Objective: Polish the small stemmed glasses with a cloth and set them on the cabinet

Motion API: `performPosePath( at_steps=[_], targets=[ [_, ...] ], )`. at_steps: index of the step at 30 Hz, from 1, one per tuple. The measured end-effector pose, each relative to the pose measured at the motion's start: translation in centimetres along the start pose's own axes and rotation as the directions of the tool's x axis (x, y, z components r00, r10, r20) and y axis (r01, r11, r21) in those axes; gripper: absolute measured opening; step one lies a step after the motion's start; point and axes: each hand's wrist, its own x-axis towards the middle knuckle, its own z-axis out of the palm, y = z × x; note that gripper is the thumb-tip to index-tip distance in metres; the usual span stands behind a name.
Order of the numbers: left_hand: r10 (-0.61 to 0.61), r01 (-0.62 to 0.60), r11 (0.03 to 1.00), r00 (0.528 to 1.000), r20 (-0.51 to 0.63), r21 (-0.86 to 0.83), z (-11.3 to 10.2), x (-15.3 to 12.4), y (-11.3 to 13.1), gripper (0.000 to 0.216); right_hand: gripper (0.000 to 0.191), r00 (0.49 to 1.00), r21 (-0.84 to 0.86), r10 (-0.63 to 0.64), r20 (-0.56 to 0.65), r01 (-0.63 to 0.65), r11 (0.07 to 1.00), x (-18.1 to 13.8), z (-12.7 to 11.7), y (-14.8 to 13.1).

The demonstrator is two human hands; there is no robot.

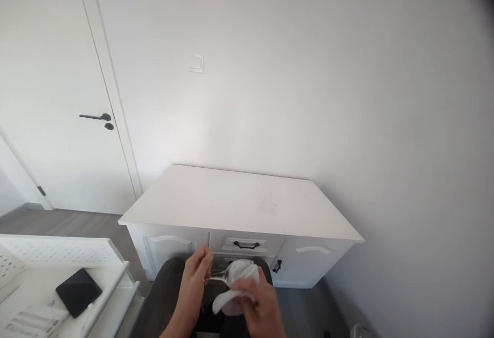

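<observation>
Head view: my hands before white cabinet point(239, 209).
Left hand point(195, 276): fingers pinch spoon point(218, 278) handle.
Right hand point(262, 304): fingers clamp white cloth point(240, 275) over spoon's end.

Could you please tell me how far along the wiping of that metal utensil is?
Midway, it seems. The left hand holds the metal utensil by its handle while the right hand presses the white cloth around its head. Nothing looks finished: the head is hidden. Setting it down is not yet done.
</observation>
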Motion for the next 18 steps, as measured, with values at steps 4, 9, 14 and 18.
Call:
performPosePath(
  at_steps=[4, 9, 14, 18],
  targets=[
    [0.286, -0.285, 0.953, 0.958, 0.005, 0.104, 0.7, -1.7, -0.4, 0.042, 0.026, 0.923, 0.495, 0.355, -0.149, -0.241, 0.835, 1.1, 1.0, -0.5],
    [-0.271, 0.212, 0.948, 0.929, -0.254, -0.236, 0.0, -1.0, -1.8, 0.063, 0.033, 0.918, 0.455, 0.327, -0.224, -0.199, 0.868, 1.7, -0.6, 0.7],
    [-0.333, 0.211, 0.907, 0.89, -0.313, -0.365, -1.2, -0.9, -1.1, 0.079, 0.032, 0.885, 0.621, 0.367, -0.286, -0.121, 0.774, 2.5, -3.7, 0.7],
    [-0.28, 0.264, 0.943, 0.958, -0.054, -0.203, -0.7, -1.2, -1.3, 0.059, 0.031, 0.945, 0.671, 0.288, 0.154, -0.314, 0.672, 1.9, -2.9, -0.9]
  ],
)
